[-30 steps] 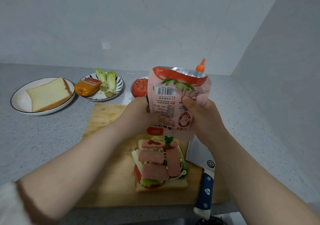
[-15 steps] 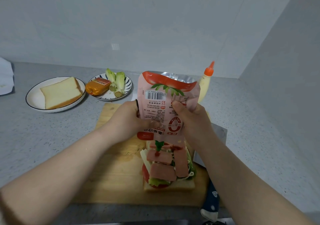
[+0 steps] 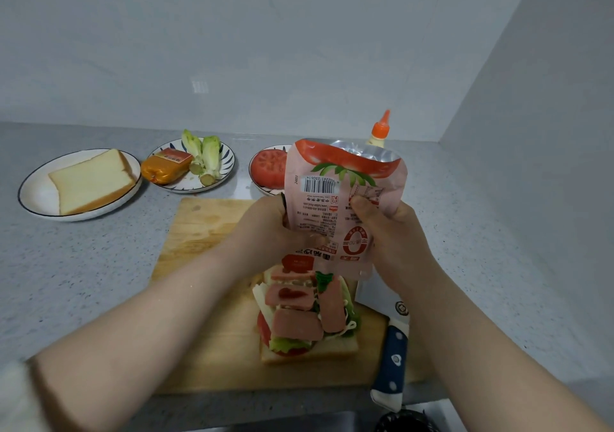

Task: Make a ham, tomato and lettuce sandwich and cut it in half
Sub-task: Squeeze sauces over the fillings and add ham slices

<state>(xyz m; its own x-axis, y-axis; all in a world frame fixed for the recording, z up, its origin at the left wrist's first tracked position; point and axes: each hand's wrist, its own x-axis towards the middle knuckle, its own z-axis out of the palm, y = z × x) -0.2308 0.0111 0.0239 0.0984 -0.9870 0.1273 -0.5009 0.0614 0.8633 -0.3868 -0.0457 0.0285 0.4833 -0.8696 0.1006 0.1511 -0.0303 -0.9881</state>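
Note:
An open sandwich (image 3: pixel 307 318) lies on the wooden cutting board (image 3: pixel 199 232): bread base, tomato, lettuce, ham slices on top with a red streak of ketchup on one slice. A pink ketchup pouch (image 3: pixel 335 199) hangs upside down over the sandwich's far end. My left hand (image 3: pixel 265 229) and my right hand (image 3: pixel 392 239) both squeeze the pouch from its sides. A knife with a blue handle (image 3: pixel 392 362) lies on the board just right of the sandwich, blade partly hidden by my right hand.
At the back left a plate (image 3: pixel 36 195) carries a bread slice (image 3: pixel 93 180). A patterned plate (image 3: pixel 226 172) has a ham package and lettuce stalks. A cut tomato (image 3: pixel 269 167) on a third plate and an orange-capped bottle (image 3: pixel 380 131) stand behind the pouch. Walls close off back and right.
The pouch and both hands have shifted slightly over the sandwich while squeezing. A ketchup streak now shows on a ham slice nearer to me. The camera view has wobbled.

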